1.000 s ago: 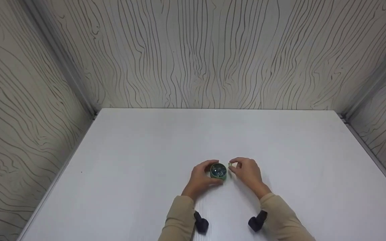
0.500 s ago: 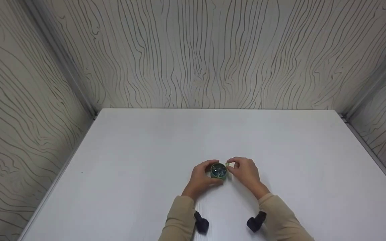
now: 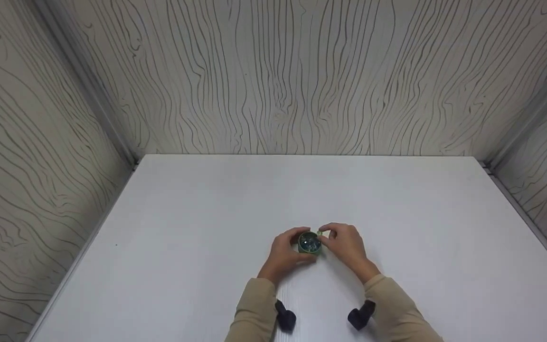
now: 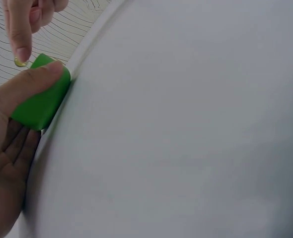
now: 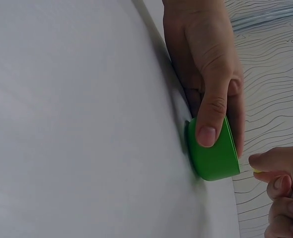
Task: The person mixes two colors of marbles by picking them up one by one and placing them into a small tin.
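Note:
A small round green cup (image 3: 309,243) stands on the white table, its mouth up. Dark, shiny contents glint inside it; their kind is too small to make out. My left hand (image 3: 284,251) grips the cup from the left, and in the left wrist view its thumb lies along the green wall (image 4: 47,99). Between thumb and index finger, my right hand (image 3: 346,243) pinches a small see-through yellow-green bead-like piece (image 3: 320,233). That piece is at the cup's right rim in the head view. In the right wrist view the fingers mostly hide the yellow piece (image 5: 257,171), close over the cup's mouth.
The white table (image 3: 197,204) reaches back to a wall (image 3: 273,76) with a wood-grain pattern. A second patterned wall (image 3: 31,190) rises at the left. Black wrist-worn devices (image 3: 285,317) hang inside both forearms, low over the table.
My right hand has moved slightly left, bringing the yellow-green piece from beside the cup to its rim. The left hand and the cup have stayed in place.

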Tool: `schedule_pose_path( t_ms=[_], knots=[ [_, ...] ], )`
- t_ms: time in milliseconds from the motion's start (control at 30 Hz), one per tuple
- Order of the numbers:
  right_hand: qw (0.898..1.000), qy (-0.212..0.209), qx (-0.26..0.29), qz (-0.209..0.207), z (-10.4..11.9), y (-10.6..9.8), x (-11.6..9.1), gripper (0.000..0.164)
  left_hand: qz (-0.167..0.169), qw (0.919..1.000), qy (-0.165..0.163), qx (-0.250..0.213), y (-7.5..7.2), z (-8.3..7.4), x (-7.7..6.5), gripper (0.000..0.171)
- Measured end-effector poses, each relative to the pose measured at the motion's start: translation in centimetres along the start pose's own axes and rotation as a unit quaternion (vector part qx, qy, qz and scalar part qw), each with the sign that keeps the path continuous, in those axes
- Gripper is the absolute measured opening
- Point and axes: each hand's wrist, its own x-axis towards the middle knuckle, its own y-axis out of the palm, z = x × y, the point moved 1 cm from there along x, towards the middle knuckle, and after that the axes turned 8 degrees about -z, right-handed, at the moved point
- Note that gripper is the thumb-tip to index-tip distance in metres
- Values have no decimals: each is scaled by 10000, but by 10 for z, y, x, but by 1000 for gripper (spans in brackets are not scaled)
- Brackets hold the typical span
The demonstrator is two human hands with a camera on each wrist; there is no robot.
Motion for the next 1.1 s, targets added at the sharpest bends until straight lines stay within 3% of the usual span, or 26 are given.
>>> schedule_pose_path(
  t_ms=[467,1100],
  knots=[
    [9999,-23,127,90,7,3,-2,13,11,9997,-93,-221,0,1,0,64],
    [9993,-316,181,-58,12,8,-6,12,5,9999,-98,-81,-1,-1,0,64]
  ],
)
